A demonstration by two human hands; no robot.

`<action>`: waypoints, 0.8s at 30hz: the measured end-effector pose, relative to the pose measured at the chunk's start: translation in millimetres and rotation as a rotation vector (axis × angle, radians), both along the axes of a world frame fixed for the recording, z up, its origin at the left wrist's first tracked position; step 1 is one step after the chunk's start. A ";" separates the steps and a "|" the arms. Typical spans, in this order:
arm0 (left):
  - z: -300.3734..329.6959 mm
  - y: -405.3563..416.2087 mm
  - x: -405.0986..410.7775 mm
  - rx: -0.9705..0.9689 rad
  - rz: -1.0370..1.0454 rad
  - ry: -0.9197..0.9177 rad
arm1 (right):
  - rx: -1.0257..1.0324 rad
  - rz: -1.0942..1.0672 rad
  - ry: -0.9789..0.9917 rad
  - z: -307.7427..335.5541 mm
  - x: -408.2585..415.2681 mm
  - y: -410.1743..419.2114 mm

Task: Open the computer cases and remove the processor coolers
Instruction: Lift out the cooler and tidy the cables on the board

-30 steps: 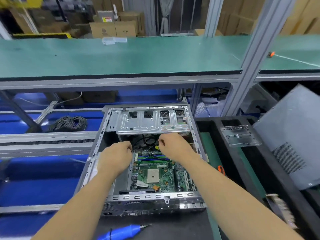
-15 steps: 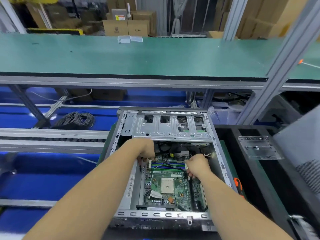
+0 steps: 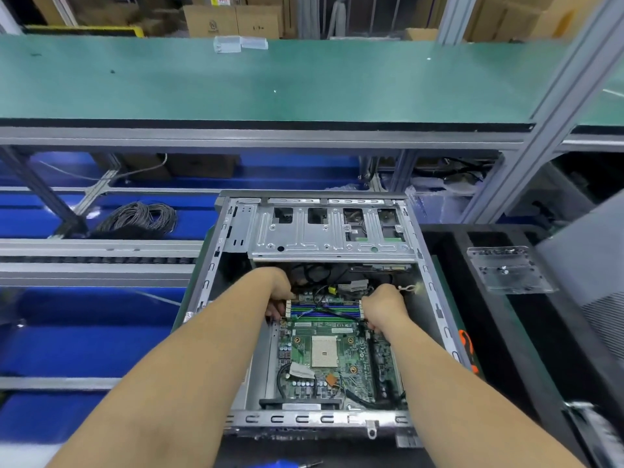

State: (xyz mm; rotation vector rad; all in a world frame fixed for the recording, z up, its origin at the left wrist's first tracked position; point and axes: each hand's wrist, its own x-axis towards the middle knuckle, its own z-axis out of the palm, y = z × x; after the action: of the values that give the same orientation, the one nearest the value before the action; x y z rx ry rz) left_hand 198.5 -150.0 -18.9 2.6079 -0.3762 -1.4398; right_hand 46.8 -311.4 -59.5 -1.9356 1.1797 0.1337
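I see two bare forearms coming up from the bottom of my view, no sleeves on either as far as the frame reaches. The left hand (image 3: 280, 293) wears no glove, and I can make out no ring, watch or wristband on it. The right hand (image 3: 383, 307) is just as bare, with nothing at the wrist. Both arms look smooth and unmarked, with no tape or straps. The fingertips are too small and shadowed for me to describe.
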 end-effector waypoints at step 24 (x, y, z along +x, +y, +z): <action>-17.5 -10.6 14.0 0.042 0.033 0.074 | 0.068 -0.061 -0.010 4.9 4.1 0.3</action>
State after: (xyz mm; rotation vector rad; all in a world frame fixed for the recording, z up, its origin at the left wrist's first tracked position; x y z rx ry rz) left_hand 212.5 -160.6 -36.4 2.5711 -0.2955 -1.5448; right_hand 51.0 -311.2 -54.6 -1.8372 1.2110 0.1297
